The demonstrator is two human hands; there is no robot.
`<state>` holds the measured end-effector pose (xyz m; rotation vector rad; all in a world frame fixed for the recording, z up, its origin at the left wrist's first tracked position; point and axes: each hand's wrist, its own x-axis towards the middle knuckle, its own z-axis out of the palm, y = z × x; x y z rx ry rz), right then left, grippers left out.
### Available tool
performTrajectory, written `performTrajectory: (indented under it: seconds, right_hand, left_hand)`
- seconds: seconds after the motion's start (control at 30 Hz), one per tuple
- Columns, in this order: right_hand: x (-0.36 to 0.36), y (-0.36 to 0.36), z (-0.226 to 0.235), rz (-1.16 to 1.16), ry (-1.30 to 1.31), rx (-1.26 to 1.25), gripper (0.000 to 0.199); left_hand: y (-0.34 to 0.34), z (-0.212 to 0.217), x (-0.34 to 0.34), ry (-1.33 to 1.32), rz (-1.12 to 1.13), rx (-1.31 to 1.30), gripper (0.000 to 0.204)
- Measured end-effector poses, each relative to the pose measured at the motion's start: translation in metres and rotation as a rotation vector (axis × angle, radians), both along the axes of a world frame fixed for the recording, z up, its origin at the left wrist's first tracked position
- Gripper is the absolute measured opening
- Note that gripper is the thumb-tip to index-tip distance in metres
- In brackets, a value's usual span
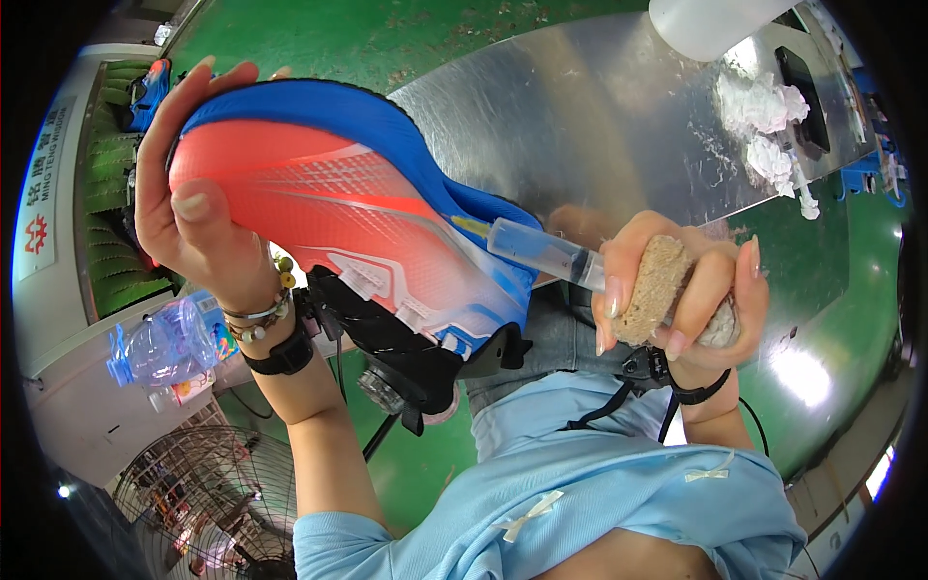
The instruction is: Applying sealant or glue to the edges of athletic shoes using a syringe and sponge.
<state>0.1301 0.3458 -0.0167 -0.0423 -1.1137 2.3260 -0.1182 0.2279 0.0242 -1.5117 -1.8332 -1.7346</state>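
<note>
My left hand [198, 213] is wrapped round one end of a red and blue sports shoe [319, 184], thumb on its red face and fingers at the blue edge. White raised pieces show on the shoe's lower part. In my right hand [706, 280] are a clear syringe [541, 249] with a yellow tip, a tan rough block [652, 290] and a wad of whitish material [720, 324]. The syringe points left, its tip over the shoe's blue and pale side; whether it touches cannot be told. My fingers partly hide the block and the syringe's rear.
Beyond the shoe stands a metal table [570, 106] with crumpled white tissue [759, 111], a dark phone-like object [802, 97] and a white container [710, 24]. Plastic bottles [169, 343] and a wire-caged fan [213, 493] are at left. Green racks [116, 213] hold another shoe [150, 97].
</note>
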Motion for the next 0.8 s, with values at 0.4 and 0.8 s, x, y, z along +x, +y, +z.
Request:
performTrajectory:
  seconds: [0.4, 0.8]
  right_hand:
    - [0.024, -0.002, -0.017, 0.021, -0.204, -0.078, 0.066]
    - [0.039, -0.002, -0.03, -0.025, -0.248, 0.023, 0.062]
  left_hand:
    - [-0.002, -0.013, -0.017, -0.055, 0.112, -0.057, 0.063]
    - [-0.013, -0.04, -0.035, -0.306, 0.233, -0.129, 0.051]
